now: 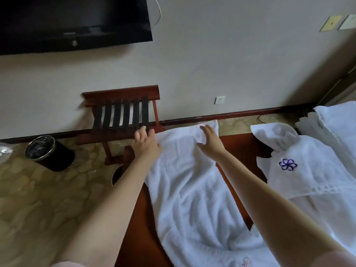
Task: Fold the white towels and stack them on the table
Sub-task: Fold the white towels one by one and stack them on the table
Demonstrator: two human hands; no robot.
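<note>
Rumpled white terry towel point(192, 199) sprawls lengthwise along the red-brown wooden desk point(240, 149). Left grip point(147, 143) and right grip point(210, 141) are spread open, empty, at the desk's far edge. Best now: pinch both corners, pull taut, fold evenly.

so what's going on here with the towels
A person is spreading a wrinkled white terry towel lengthwise on the reddish-brown wooden table. Both hands are open at its far end: the left hand by the far left corner, the right hand on or just above the cloth near the right corner. It is not folded yet. A white towel with a purple embroidered flower lies to the right.
</note>
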